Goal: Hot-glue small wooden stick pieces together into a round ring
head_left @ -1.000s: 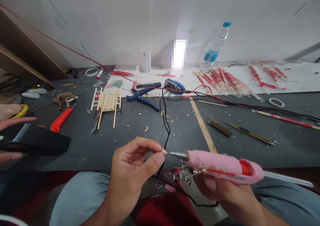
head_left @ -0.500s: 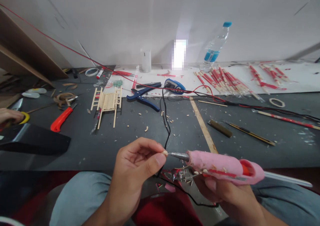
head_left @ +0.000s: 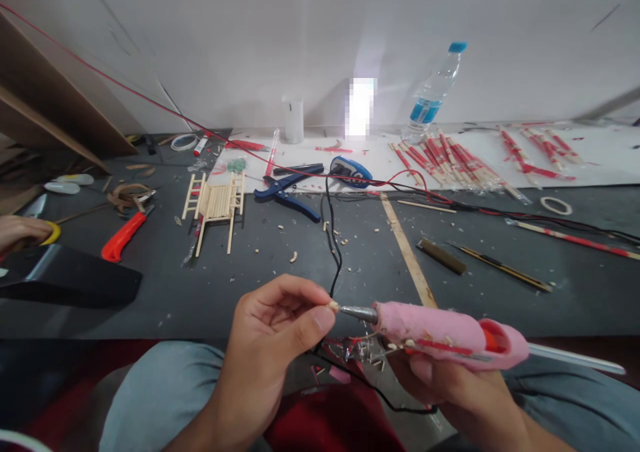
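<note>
At grey table's edge (head_left: 175, 322), my left hand (head_left: 273, 339) is pinching tiny pale wooden piece (head_left: 333, 305) at silver metal nozzle (head_left: 360, 313); my right hand (head_left: 450, 387) is gripping pink glue gun (head_left: 430, 324). I'm favouring steadiness, fingertips (head_left: 325, 318) clear.

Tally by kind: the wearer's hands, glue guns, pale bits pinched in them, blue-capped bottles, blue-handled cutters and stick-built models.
Hands, left hand and right hand: 2
Pink glue gun: 1
Pinched pale bit: 1
Blue-capped bottle: 1
Blue-handled cutter: 1
Stick-built model: 1
Total: 7
</note>
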Available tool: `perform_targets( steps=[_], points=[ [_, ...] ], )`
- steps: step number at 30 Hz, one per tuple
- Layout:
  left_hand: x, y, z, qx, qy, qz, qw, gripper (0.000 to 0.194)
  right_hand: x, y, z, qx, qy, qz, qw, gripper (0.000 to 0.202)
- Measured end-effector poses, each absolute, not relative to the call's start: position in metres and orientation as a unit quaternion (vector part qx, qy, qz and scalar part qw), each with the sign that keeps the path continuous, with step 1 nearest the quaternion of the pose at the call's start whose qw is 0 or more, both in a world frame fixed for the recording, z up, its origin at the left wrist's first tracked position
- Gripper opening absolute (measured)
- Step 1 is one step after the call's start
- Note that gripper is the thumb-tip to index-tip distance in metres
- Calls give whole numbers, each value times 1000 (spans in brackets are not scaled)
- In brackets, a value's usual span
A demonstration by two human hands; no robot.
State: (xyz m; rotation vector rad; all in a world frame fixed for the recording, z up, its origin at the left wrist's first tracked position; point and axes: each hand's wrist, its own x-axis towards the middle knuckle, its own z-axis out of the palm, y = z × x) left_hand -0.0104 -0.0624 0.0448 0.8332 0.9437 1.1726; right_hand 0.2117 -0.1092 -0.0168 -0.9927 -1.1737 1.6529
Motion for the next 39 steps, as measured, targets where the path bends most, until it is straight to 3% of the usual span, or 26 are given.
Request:
perform_targets(
  steps=[33,36,39],
  points=[
    [-9,-62,49,359,445,508,644,8,202,-97,6,-381,-487,650,442,47],
    [-15,-59,51,369,446,526,623,8,206,-95,12,-444,-550,557,436,35],
    [-23,-52,54,373,453,579,567,9,220,-86,13,-536,-650,308,441,13]
  ],
)
